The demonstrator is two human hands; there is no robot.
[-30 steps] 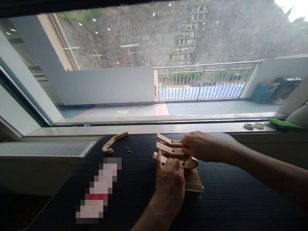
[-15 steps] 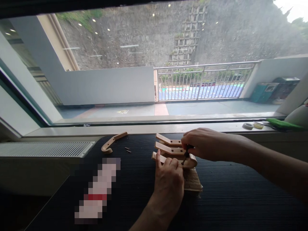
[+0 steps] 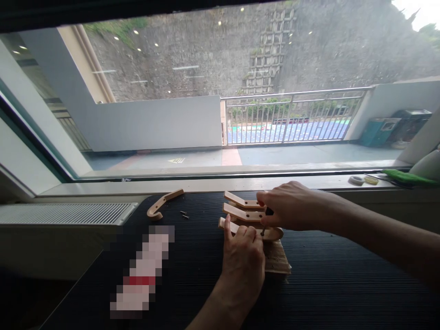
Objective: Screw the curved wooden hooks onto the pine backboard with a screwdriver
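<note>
Three curved wooden hooks lie side by side across a wooden board (image 3: 279,260) on the dark table (image 3: 330,279). My left hand (image 3: 244,256) presses down on the nearest wooden hook (image 3: 274,234), its fingers bent over the hook and one finger stretched toward the far end. A dark-handled screwdriver (image 3: 269,211) is gripped in my right hand (image 3: 288,206), its tip at a hole in that same hook. Beyond are the middle hook (image 3: 237,212) and the far hook (image 3: 237,199), both with dark holes; my right hand covers their right ends.
A loose wooden hook (image 3: 162,204) lies at the table's left, with small screws (image 3: 184,215) beside it. Nearer is a blurred-out pinkish strip (image 3: 144,270). A tape roll (image 3: 355,180) and green item (image 3: 405,178) rest on the windowsill (image 3: 192,185). A radiator (image 3: 68,213) stands left.
My right hand has turned slightly around the screwdriver and sits a little differently, hiding more of its handle. My left hand stays on the nearest hook. The view has shifted slightly.
</note>
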